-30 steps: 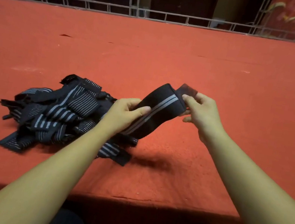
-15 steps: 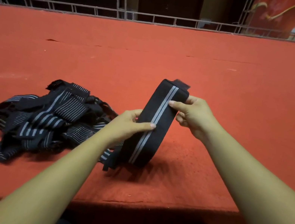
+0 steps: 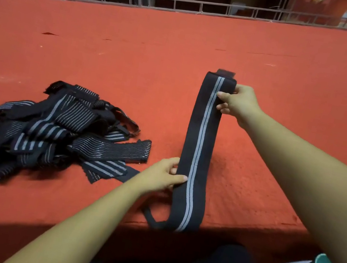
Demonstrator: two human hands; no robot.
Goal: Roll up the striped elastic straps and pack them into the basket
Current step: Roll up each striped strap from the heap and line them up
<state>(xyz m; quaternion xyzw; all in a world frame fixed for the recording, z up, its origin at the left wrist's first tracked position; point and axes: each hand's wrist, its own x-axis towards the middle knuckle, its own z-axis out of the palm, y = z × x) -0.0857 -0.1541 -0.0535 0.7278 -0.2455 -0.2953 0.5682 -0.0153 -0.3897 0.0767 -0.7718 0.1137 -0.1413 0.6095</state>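
- You hold one strap [image 3: 199, 150] drawn out straight, just right of the pile [image 3: 52, 130]; your right hand [image 3: 240, 103] pinches its top end and your left hand [image 3: 165, 174] pinches its edge lower down.
- Rolling looks not yet begun; next, curl one end tightly onto itself.

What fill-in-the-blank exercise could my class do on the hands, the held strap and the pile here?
The held strap is stretched out, not yet ____.
The left hand grips it ____ down than the right hand.
The pile of straps lies on the held strap's ____ side.
Missing words: rolled; lower; left.
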